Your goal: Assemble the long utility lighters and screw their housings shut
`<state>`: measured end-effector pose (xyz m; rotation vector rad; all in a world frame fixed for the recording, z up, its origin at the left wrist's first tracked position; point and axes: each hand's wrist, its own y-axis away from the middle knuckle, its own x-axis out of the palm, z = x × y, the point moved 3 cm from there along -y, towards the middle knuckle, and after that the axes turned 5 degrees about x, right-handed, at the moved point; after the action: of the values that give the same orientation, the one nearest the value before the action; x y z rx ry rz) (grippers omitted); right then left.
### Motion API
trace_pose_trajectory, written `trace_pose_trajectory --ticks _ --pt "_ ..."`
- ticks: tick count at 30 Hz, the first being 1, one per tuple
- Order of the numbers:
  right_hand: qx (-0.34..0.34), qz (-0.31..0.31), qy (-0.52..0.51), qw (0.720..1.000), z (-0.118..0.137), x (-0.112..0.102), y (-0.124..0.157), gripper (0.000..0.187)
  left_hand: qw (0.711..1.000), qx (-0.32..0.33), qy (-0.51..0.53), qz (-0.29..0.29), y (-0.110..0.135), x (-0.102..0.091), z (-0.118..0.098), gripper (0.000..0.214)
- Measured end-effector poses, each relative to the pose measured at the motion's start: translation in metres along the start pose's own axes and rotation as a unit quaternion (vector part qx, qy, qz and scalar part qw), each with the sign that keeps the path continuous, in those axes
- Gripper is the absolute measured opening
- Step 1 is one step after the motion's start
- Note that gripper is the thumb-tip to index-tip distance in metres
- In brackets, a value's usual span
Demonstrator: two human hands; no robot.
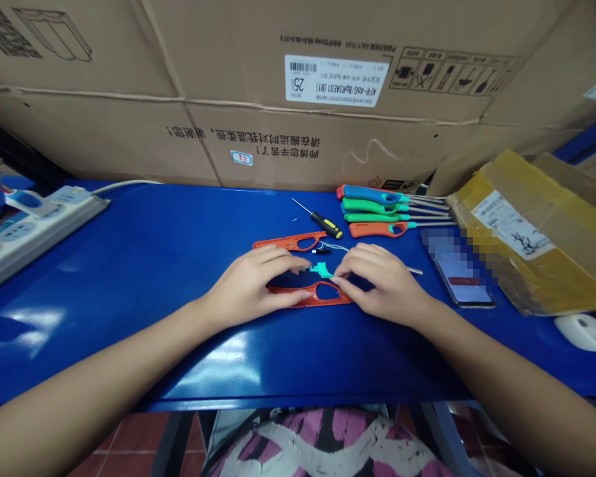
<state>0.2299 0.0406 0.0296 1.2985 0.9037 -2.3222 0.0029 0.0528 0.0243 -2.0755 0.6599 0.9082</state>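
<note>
Right-hand grip (380, 285) pinches a small teal plastic part (322, 269) above an orange lighter shell (310, 295) on the blue worktop (129, 278); fingers hide whether the left-hand grip (251, 288) holds it. Carton label (336, 81) reads KFR-46G/BpR3AES1 (B1).

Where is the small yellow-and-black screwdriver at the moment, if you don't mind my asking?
In the head view, the screwdriver lies on the blue bench, just beyond the upper orange lighter shell and to the left of the row of coloured lighters.

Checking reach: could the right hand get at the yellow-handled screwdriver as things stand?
Probably yes: the right hand sits just below the yellow-handled screwdriver, with only a thin white wire between them.
</note>
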Motion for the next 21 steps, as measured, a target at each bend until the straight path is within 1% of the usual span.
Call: trace_pose_trajectory --ticks 2,5,8,10,11,13,15,17,18,19,21 --pt "-0.019 -0.009 -0.005 1.0 0.009 0.002 0.0 0.011 0.998 -0.022 0.048 -0.038 0.0 0.003 -0.005 0.04" --pt "-0.018 -0.011 -0.037 0.999 0.017 0.006 0.0 0.012 0.992 -0.052 0.105 -0.055 0.0 0.008 -0.011 0.035" --pt "-0.017 -0.007 -0.083 0.996 0.018 0.008 -0.001 0.011 0.987 -0.073 0.127 -0.072 0.0 0.009 -0.013 0.027" --pt "-0.016 -0.016 -0.098 0.995 0.015 0.006 -0.002 0.009 0.986 -0.079 0.126 -0.08 -0.001 0.009 -0.012 0.024" --pt "-0.005 -0.025 -0.093 0.995 0.012 0.005 -0.002 0.008 0.985 -0.08 0.126 -0.08 -0.001 0.009 -0.011 0.023" --pt "0.041 -0.044 -0.06 0.996 0.003 0.002 -0.002 0.007 0.985 -0.083 0.13 -0.076 0.0 0.009 -0.009 0.022" --pt "0.105 -0.051 -0.011 0.993 -0.012 0.001 -0.002 0.017 0.985 -0.086 0.135 -0.072 0.0 0.009 -0.007 0.021" --pt "0.161 -0.033 0.034 0.986 -0.028 0.002 -0.001 0.027 0.985 -0.087 0.135 -0.067 0.001 0.009 -0.005 0.02" --pt "0.183 -0.016 0.045 0.982 -0.036 0.002 0.0 0.028 0.985 -0.086 0.131 -0.066 0.001 0.009 -0.004 0.019" --pt "0.202 0.001 0.041 0.979 -0.043 0.003 0.001 0.025 0.986 -0.083 0.127 -0.065 0.001 0.009 -0.003 0.018" --pt "0.211 0.026 0.031 0.977 -0.052 0.003 0.003 0.012 0.988 -0.077 0.115 -0.066 0.001 0.008 -0.001 0.016"
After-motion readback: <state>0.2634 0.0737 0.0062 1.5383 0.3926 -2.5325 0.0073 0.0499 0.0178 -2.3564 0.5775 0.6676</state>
